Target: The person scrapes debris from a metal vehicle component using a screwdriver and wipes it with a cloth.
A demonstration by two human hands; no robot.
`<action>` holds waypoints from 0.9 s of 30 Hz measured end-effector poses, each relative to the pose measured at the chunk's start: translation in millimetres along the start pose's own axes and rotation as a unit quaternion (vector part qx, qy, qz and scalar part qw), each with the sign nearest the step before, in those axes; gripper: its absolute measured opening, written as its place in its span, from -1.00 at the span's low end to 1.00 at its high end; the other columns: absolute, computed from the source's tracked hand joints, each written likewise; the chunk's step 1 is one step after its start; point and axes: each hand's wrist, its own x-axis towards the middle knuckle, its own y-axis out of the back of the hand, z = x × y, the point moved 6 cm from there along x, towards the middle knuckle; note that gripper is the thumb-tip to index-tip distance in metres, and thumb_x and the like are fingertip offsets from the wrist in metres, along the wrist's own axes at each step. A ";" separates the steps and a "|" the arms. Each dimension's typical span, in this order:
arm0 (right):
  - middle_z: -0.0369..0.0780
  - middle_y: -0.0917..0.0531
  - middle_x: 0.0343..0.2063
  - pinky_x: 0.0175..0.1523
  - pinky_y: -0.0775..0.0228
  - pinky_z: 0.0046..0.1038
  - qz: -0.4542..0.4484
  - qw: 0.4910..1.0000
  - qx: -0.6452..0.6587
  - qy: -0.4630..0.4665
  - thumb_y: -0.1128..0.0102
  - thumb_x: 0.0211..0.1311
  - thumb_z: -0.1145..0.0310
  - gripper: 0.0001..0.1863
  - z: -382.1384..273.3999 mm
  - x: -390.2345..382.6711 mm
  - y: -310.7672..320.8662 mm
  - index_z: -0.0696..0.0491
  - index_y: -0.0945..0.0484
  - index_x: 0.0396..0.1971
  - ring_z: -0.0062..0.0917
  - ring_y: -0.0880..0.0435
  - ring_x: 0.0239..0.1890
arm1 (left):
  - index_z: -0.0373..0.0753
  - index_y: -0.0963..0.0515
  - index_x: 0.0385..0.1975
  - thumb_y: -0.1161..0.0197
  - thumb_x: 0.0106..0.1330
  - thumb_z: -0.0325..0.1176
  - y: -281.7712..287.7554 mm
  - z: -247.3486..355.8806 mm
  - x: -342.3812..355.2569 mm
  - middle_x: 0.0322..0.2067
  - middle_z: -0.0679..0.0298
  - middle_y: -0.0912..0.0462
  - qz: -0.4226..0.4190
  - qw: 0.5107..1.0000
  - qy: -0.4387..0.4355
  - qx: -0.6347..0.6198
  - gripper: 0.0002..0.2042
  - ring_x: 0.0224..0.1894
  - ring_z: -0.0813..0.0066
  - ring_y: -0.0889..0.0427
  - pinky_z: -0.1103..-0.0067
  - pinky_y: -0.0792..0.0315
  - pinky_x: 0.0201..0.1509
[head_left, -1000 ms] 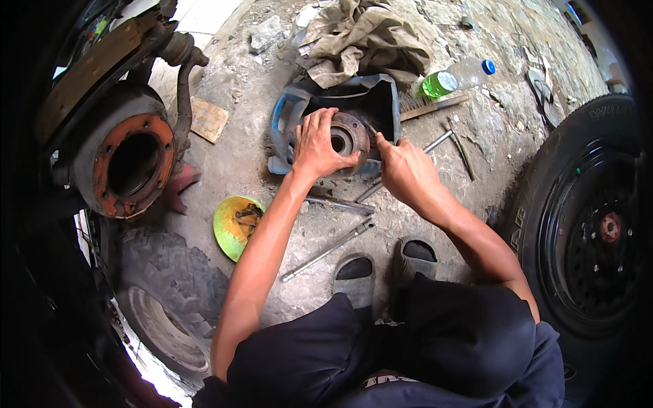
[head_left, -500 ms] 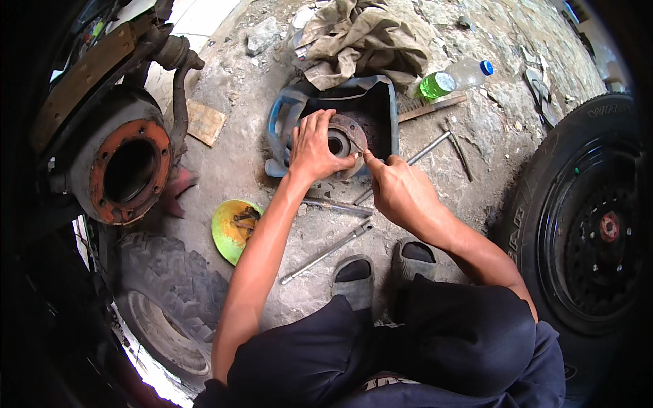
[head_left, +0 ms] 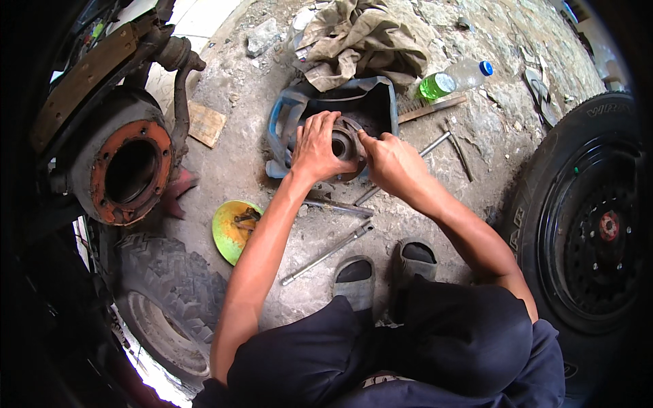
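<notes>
Left hand (head_left: 316,146) clamped over rusty round wheel hub (head_left: 345,146); right hand (head_left: 388,160) pinching its rim. Hub sits in cut black plastic tub (head_left: 377,102) on rough concrete floor (head_left: 435,217).

Near the orange-rimmed brake backing plate (head_left: 126,170): wooden block (head_left: 205,124) just right, yellow-green dish (head_left: 233,230) lower right, knobby tyre (head_left: 163,299) below. Farther right: crumpled tan rag (head_left: 360,41), green-liquid bottle (head_left: 454,78), long steel rod (head_left: 328,253), black wheel (head_left: 588,224).
</notes>
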 end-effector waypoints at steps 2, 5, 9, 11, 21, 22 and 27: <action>0.20 -0.66 -0.41 -0.24 -0.61 0.01 -0.001 1.000 0.016 0.003 -0.12 0.16 0.50 -0.57 -8.9 -2.8 7.9 0.22 -0.57 0.07 0.10 -0.73 -0.35 | -0.26 -0.35 0.34 -0.60 -0.26 0.07 0.8 -6.7 -1.5 0.30 0.08 -0.40 0.002 1.000 0.008 -0.004 0.05 0.40 0.10 -0.31 0.20 -0.18 0.46; 0.21 -0.66 -0.42 -0.25 -0.61 0.02 -0.043 0.999 0.028 0.003 -0.12 0.18 0.49 -0.60 -17.4 -16.4 4.3 0.22 -0.58 0.04 0.10 -0.74 -0.37 | -0.25 -0.30 0.38 -0.62 -0.28 0.08 2.8 -13.7 -5.9 0.30 0.08 -0.41 0.017 1.000 0.020 0.001 0.10 0.40 0.09 -0.31 0.19 -0.19 0.45; 0.15 -0.67 -0.42 -0.17 -0.57 -0.01 0.003 1.000 -0.003 -0.022 -0.13 0.31 0.43 -0.61 0.6 2.9 -1.0 0.16 -0.64 0.11 0.06 -0.72 -0.33 | -0.24 -0.13 0.48 -0.63 -0.26 0.09 1.4 -1.0 1.4 0.27 0.05 -0.43 0.005 1.000 -0.001 -0.025 0.22 0.39 0.06 -0.31 0.17 -0.19 0.44; 0.15 -0.67 -0.49 -0.23 -0.57 0.01 -0.001 1.000 0.020 -0.004 -0.12 0.25 0.47 -0.65 -8.8 2.8 9.9 0.20 -0.62 0.03 0.08 -0.72 -0.38 | -0.23 -0.04 0.53 -0.63 -0.25 0.10 2.3 -4.9 -1.8 0.26 0.03 -0.44 0.000 1.000 0.010 -0.026 0.27 0.39 0.03 -0.31 0.16 -0.20 0.43; 0.16 -0.64 -0.59 -0.30 -0.58 0.04 -0.009 0.999 0.037 0.038 -0.08 0.14 0.54 -0.64 -3.3 -7.6 3.5 0.24 -0.64 -0.05 0.08 -0.72 -0.44 | -0.23 0.00 0.54 -0.62 -0.24 0.14 1.4 -13.8 0.8 0.22 -0.06 -0.46 0.011 0.999 0.007 -0.034 0.30 0.34 -0.03 -0.38 0.11 -0.20 0.42; 0.16 -0.64 -0.59 -0.30 -0.58 0.04 0.003 0.999 0.029 0.033 -0.08 0.14 0.54 -0.65 -3.3 -9.6 2.4 0.24 -0.64 -0.06 0.08 -0.72 -0.44 | -0.23 0.00 0.54 -0.63 -0.24 0.11 1.6 -11.4 -0.3 0.21 -0.05 -0.47 0.013 1.000 0.000 -0.023 0.29 0.33 -0.03 -0.40 0.12 -0.21 0.42; 0.15 -0.64 -0.58 -0.30 -0.57 0.04 0.005 0.999 0.025 0.042 -0.09 0.13 0.53 -0.67 -1.8 0.0 1.6 0.22 -0.65 -0.10 0.09 -0.72 -0.44 | -0.24 -0.01 0.55 -0.65 -0.23 0.05 6.9 -9.2 0.1 0.20 -0.02 -0.49 0.040 0.999 0.003 -0.029 0.28 0.30 -0.02 -0.44 0.14 -0.23 0.41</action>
